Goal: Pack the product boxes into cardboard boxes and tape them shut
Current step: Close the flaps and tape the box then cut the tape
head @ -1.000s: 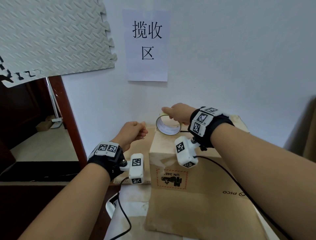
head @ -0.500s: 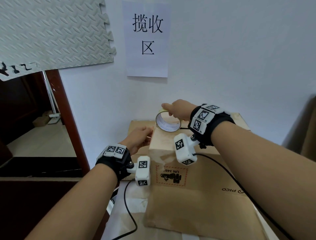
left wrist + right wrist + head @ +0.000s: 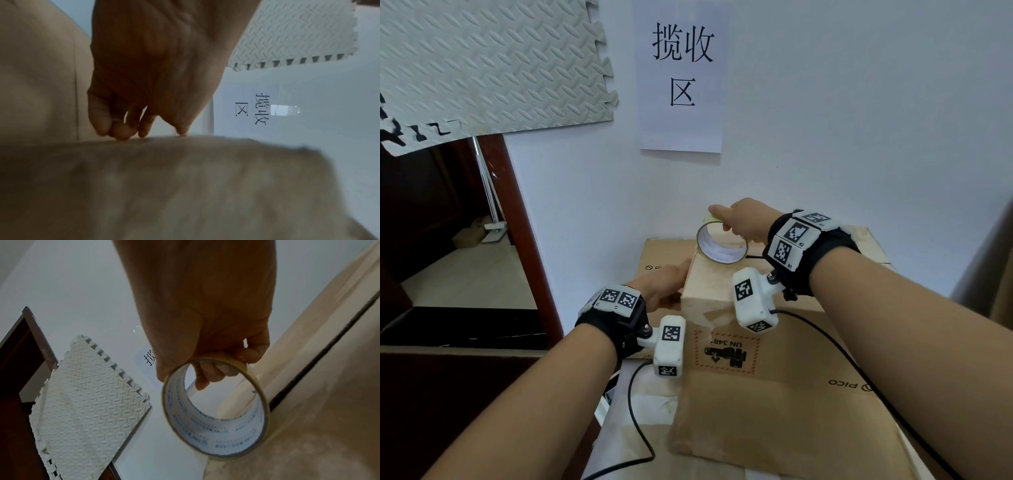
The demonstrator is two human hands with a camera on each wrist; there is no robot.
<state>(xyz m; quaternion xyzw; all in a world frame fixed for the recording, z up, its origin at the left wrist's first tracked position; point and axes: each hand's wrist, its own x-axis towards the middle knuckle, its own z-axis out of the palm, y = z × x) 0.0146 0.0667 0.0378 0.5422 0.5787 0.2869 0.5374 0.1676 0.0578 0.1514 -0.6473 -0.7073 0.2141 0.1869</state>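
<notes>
A small brown cardboard box (image 3: 709,291) (image 3: 164,186) stands on a larger flat carton (image 3: 791,411) printed PICO. My right hand (image 3: 743,221) (image 3: 205,321) grips a roll of clear tape (image 3: 722,255) (image 3: 226,434) by its upper rim, and the roll rests on the small box's far top edge. My left hand (image 3: 664,284) (image 3: 133,97) lies against the small box's left side, fingertips (image 3: 123,131) touching its upper edge. The small box's top looks glossy with tape. What is inside the box is hidden.
A second flat carton (image 3: 664,253) lies behind, against the white wall, under a paper sign (image 3: 681,75). A grey foam mat (image 3: 482,68) hangs at upper left above a dark doorway (image 3: 448,222). Black wrist cables (image 3: 633,411) trail over the cartons.
My left hand came down from mid-air, where it was curled, to the left side of the small box. The right hand and the tape roll have barely moved.
</notes>
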